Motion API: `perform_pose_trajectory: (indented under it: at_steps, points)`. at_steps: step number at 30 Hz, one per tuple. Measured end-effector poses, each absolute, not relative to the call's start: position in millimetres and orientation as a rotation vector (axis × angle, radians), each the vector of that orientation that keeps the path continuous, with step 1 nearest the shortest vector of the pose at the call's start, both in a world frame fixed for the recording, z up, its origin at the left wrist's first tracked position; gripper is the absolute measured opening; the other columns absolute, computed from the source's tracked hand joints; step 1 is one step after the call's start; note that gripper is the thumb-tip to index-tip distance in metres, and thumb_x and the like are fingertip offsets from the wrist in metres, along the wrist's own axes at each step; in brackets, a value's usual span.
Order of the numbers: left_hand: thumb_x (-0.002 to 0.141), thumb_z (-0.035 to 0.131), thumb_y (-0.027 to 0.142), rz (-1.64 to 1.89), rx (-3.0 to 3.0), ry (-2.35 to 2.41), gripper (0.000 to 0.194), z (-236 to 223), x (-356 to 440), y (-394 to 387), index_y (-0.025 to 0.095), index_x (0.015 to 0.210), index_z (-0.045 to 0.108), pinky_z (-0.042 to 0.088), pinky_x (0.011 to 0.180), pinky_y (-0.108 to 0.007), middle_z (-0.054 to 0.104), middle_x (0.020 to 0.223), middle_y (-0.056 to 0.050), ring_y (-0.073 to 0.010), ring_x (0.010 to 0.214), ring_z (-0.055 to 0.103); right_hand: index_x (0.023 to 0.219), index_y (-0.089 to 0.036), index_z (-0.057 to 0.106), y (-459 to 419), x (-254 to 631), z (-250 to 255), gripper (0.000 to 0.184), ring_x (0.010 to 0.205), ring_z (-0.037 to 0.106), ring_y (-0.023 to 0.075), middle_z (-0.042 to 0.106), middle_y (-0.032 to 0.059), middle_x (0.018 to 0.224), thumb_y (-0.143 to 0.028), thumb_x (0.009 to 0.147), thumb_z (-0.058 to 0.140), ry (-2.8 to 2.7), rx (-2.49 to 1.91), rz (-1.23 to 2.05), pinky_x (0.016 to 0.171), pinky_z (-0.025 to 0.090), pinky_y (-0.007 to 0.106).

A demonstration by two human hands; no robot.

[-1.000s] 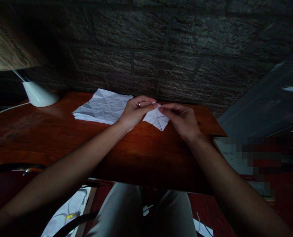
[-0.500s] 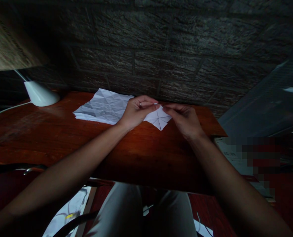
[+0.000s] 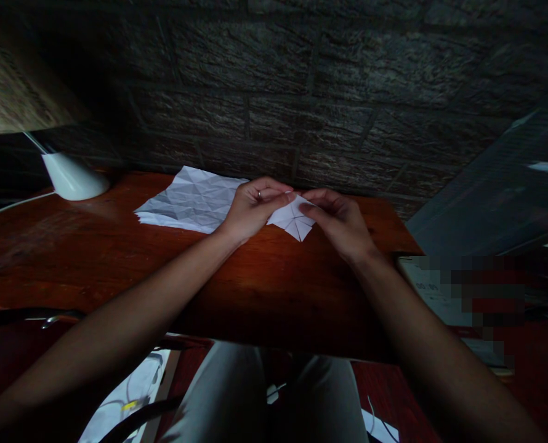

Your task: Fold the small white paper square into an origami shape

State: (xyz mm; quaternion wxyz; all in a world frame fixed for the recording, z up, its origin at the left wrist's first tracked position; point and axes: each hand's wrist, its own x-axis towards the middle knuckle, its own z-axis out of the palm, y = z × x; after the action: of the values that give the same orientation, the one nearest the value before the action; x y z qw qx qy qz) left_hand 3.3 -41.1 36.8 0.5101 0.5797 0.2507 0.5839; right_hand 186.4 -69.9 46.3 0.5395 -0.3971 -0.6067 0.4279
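So there's a wooden table (image 3: 274, 277) under a dark wall, with a stack of creased sheets (image 3: 195, 197) at far left, right of the lamp (image 3: 77, 178). Left hand (image 3: 253, 206) is just beside that stack, pinching the small folded paper (image 3: 292, 215) near the far edge; right hand (image 3: 341, 221) has its right side pinched between thumb and fingers.

Dim, home-like interior with a work surface against a wall.
The setting is suggested by a fabric-shaded lamp (image 3: 75, 178) on a reddish wooden table (image 3: 255, 277), a wall of rough, dark blocks (image 3: 278, 111) behind it, and dark red flooring (image 3: 407, 394) below; the exact room cannot be determined.
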Motion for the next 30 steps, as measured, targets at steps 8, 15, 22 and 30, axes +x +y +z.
perform_pose_trajectory:
  at_steps: [8,15,22,30]
  points:
    - [0.069,0.096,0.041,1.386,1.401,0.608,0.030,39.1,4.7,-44.6,0.022,0.083,0.077,0.060,0.085,-0.035,0.085,0.092,-0.001,-0.0194,0.089,0.079,0.101,-0.023,0.070,-70.5,184.0,43.4,0.038,0.088,0.073,0.0199,0.081,0.0036,0.102,-0.031,0.068,0.089,-1.409,-0.948,1.068,0.084,0.059,0.038]
    - [0.069,0.096,0.041,1.408,1.412,0.661,0.031,38.9,4.5,-43.6,0.022,0.083,0.076,0.060,0.085,-0.036,0.084,0.092,-0.001,-0.0208,0.090,0.079,0.105,-0.022,0.071,-70.9,183.0,43.5,0.038,0.088,0.074,0.0212,0.081,0.0044,0.101,-0.030,0.071,0.086,-1.437,-0.972,1.028,0.083,0.061,0.040]
    - [0.070,0.096,0.041,1.395,1.423,0.672,0.030,36.9,5.4,-43.1,0.022,0.083,0.076,0.061,0.086,-0.037,0.084,0.093,-0.002,-0.0208,0.090,0.078,0.108,-0.022,0.072,-69.8,185.6,42.6,0.044,0.095,0.075,0.0227,0.082,0.0052,0.106,-0.030,0.068,0.088,-1.437,-0.950,1.099,0.093,0.060,0.044]
    - [0.069,0.096,0.041,1.409,1.408,0.661,0.030,36.5,6.9,-44.4,0.022,0.082,0.077,0.060,0.081,-0.034,0.084,0.089,-0.001,-0.0192,0.084,0.077,0.109,-0.024,0.072,-72.0,186.2,46.4,0.045,0.086,0.074,0.0224,0.081,0.0024,0.098,-0.027,0.066,0.087,-1.462,-0.964,1.074,0.084,0.060,0.041]
